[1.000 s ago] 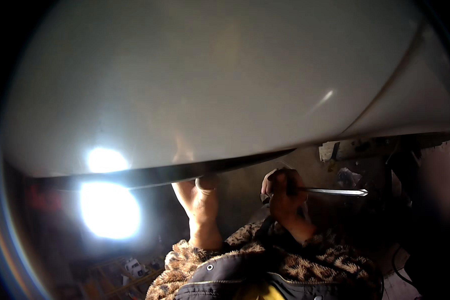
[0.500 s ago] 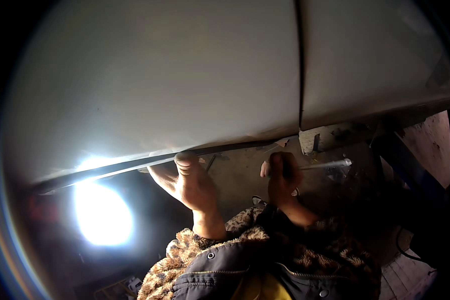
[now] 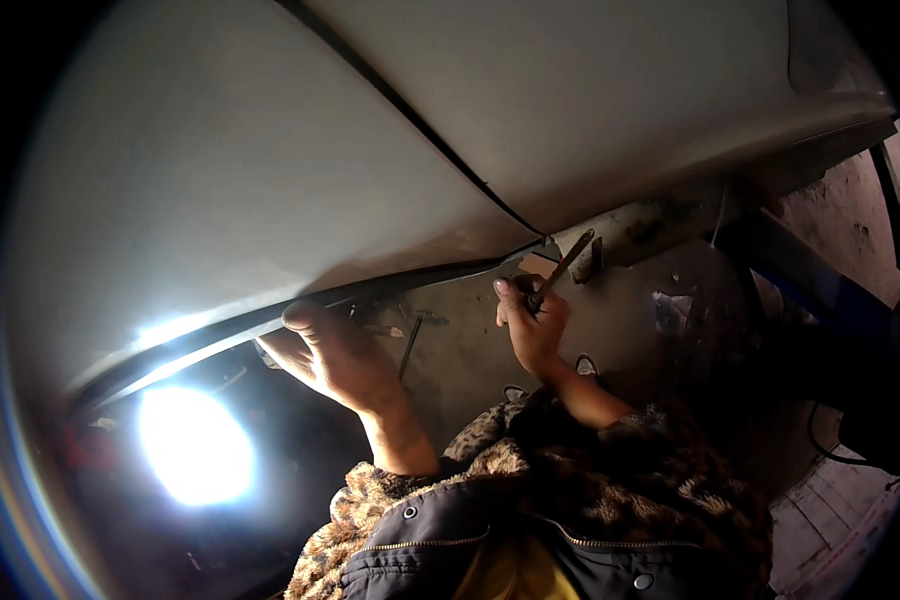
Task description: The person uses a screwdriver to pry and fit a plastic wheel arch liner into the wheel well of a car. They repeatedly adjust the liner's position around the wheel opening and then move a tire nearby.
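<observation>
A large pale car body panel (image 3: 200,190) stands in front of me, its lower edge running from the left to the middle. My left hand (image 3: 345,360) grips this edge, thumb on the outer side and fingers underneath, partly hidden. Below the panel's right corner, my right hand (image 3: 535,325) is closed around a thin rod-like tool (image 3: 568,262) with a dark end in the fist. Its bare shaft points up and to the right, near a seam (image 3: 420,125) that parts the panel from its neighbour (image 3: 630,100).
A glaring work lamp (image 3: 197,447) shines at the lower left, below the panel edge. Under the right-hand panel runs a pale sill (image 3: 650,225), with a dark blue post (image 3: 820,270) beside it. A black cable (image 3: 830,450) curves at the lower right.
The view has turned, so the seam now slants. My right hand has risen toward the panel corner, and its tool has swung from pointing right to pointing up and right. My left hand still grips the edge.
</observation>
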The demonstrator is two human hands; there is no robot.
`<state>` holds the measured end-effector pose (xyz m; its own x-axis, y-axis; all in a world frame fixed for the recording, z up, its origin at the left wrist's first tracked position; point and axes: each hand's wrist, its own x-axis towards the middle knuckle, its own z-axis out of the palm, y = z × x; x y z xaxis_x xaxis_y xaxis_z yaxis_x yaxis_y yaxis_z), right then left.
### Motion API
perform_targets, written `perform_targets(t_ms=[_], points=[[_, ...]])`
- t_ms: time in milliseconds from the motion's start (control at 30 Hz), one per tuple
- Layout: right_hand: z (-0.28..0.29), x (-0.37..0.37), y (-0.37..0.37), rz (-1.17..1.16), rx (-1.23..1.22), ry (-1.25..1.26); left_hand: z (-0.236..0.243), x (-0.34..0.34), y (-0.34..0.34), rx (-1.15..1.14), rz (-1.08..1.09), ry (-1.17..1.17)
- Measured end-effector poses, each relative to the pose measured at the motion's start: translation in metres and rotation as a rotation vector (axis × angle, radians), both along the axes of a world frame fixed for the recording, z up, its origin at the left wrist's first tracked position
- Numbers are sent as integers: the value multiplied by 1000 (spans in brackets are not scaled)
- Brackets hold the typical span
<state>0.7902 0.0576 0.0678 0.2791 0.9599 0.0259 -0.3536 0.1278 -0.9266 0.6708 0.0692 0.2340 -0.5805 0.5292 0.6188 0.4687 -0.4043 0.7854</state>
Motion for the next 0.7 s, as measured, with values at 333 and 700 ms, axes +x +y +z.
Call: perform_targets(t_ms=[333,700], points=[[9,-21,17,-125,47,251,18,4,-12,-65,-152,-171],[30,-21,19,-223,79,305,30,1,-15,-115,-242,-186]])
